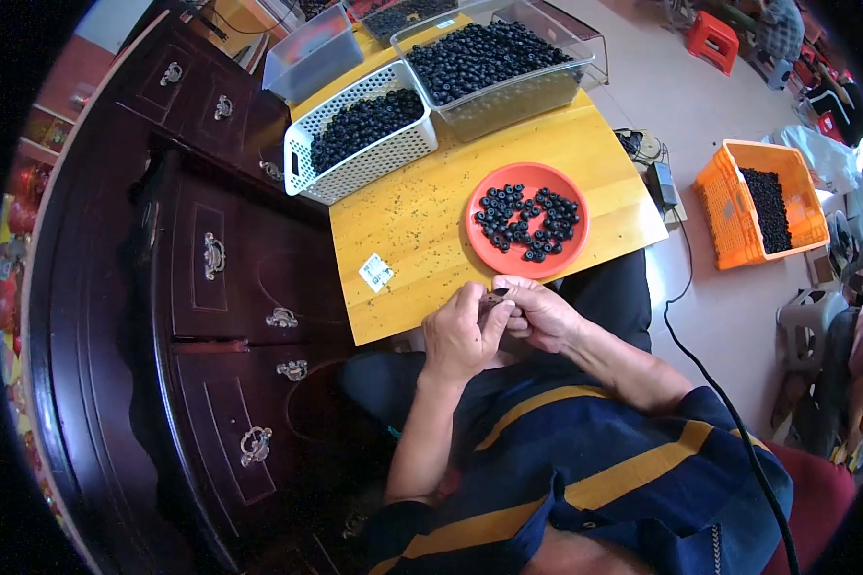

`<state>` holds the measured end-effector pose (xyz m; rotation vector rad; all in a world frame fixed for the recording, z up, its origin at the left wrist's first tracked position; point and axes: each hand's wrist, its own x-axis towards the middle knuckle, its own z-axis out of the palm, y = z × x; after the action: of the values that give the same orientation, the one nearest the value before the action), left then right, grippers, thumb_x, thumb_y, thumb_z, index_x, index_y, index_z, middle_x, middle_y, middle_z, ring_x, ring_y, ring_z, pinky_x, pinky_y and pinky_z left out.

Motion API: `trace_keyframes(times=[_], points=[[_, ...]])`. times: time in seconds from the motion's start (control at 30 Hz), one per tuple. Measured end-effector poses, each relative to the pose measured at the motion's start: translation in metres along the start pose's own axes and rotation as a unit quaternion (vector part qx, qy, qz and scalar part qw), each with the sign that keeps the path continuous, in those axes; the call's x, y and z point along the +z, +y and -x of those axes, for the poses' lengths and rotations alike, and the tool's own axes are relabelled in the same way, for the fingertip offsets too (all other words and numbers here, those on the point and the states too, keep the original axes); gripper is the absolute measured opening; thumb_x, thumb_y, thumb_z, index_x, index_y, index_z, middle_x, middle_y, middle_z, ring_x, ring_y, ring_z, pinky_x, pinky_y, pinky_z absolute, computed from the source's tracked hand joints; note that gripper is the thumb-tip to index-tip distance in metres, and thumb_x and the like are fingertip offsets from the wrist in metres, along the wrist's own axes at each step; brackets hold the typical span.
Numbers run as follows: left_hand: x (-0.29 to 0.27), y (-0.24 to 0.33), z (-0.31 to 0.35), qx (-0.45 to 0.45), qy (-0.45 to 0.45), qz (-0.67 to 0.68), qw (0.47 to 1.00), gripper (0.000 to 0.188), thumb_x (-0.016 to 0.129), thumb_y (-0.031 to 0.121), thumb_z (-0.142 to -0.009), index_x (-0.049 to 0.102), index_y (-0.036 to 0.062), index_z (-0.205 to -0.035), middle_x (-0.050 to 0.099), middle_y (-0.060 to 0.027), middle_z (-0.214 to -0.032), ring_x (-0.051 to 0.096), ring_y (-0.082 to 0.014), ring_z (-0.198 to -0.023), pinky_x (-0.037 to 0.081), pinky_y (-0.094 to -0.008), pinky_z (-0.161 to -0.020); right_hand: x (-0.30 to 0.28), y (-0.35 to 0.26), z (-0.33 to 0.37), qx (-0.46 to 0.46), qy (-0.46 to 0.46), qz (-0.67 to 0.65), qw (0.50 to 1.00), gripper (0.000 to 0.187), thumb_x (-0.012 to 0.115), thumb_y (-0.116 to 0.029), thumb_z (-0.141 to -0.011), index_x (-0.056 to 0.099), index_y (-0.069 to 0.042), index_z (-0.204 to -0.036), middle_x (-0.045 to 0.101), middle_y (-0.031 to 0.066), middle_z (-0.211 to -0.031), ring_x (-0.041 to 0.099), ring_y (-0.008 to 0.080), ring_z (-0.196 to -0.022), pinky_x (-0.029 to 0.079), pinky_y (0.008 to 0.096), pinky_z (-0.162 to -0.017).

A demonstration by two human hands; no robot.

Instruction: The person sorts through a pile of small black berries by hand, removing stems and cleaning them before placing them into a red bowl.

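Close to the table's near edge, my left hand (458,333) and my right hand (545,314) meet, fingers pinched together. Between the fingertips shows a small dark piece (500,294), mostly covered; its kind cannot be made out. Just beyond the hands, a round red-orange plate (477,230) carries many small black round pieces (537,224), some with a lighter spot in the middle.
Behind the plate stand a white perforated basket (385,153) and a clear plastic bin (508,117), both holding black pieces. A small printed paper (376,272) lies at the left. Dark drawers (221,240) flank the table; an orange crate (729,206) is on the floor.
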<state>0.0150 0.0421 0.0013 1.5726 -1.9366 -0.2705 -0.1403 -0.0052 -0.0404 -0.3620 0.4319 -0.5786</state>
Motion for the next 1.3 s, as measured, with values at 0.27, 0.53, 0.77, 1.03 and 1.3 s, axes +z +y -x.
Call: trace_keyframes(times=[0.27, 0.53, 0.77, 1.03, 1.3], points=[[-0.029, -0.009, -0.018, -0.068, -0.113, 0.065, 0.989, 0.028, 0.075, 0.027, -0.086, 0.066, 0.0017, -0.095, 0.067, -0.0146, -0.074, 0.068, -0.0308, -0.066, 0.051, -0.0397, -0.06, -0.014, 0.013, -0.004, 0.09, 0.019, -0.058, 0.994, 0.029, 0.047, -0.037, -0.107, 0.059, -0.011, -0.103, 0.043, -0.0061, -0.07, 0.038, 0.0053, -0.055, 0.028, 0.0191, -0.045], [-0.106, -0.076, -0.104, -0.137, 0.124, -0.028, 0.982, 0.05, 0.075, 0.036, -0.087, 0.065, -0.0016, -0.118, 0.068, -0.0162, -0.075, 0.068, -0.0253, -0.069, 0.053, -0.0387, -0.067, -0.023, 0.011, -0.009, 0.078, 0.071, -0.197, 0.975, 0.031, 0.05, -0.029, -0.105, 0.06, -0.003, -0.118, 0.061, 0.0025, -0.091, 0.057, 0.0136, -0.075, 0.049, 0.0254, -0.061], [-0.066, -0.041, -0.065, -0.14, 0.034, 0.068, 0.987, 0.044, 0.079, 0.024, -0.085, 0.065, 0.0007, -0.119, 0.065, -0.0117, -0.073, 0.063, -0.0206, -0.064, 0.052, -0.0363, -0.063, -0.019, 0.003, -0.008, 0.045, 0.016, -0.247, 0.968, 0.037, 0.044, -0.026, -0.106, 0.055, 0.0, -0.13, 0.063, 0.0175, -0.129, 0.062, 0.0309, -0.118, 0.053, 0.0439, -0.099], [0.0, 0.004, 0.004, -0.108, -0.066, 0.086, 0.988, 0.033, 0.076, 0.022, -0.083, 0.068, 0.0107, -0.112, 0.07, -0.0121, -0.08, 0.07, -0.0308, -0.072, 0.054, -0.0423, -0.064, -0.017, 0.002, -0.012, 0.012, -0.01, -0.239, 0.971, 0.043, 0.043, -0.026, -0.106, 0.051, 0.004, -0.136, 0.058, 0.0216, -0.137, 0.055, 0.0341, -0.126, 0.044, 0.0473, -0.109], [0.015, 0.004, 0.015, -0.103, -0.038, 0.046, 0.993, 0.03, 0.077, 0.021, -0.083, 0.069, 0.0041, -0.106, 0.071, -0.0144, -0.082, 0.071, -0.0326, -0.075, 0.055, -0.0425, -0.067, -0.011, 0.008, -0.015, 0.009, -0.017, -0.247, 0.969, 0.043, 0.044, -0.024, -0.105, 0.05, 0.006, -0.136, 0.056, 0.024, -0.138, 0.053, 0.0363, -0.128, 0.041, 0.0475, -0.113]])
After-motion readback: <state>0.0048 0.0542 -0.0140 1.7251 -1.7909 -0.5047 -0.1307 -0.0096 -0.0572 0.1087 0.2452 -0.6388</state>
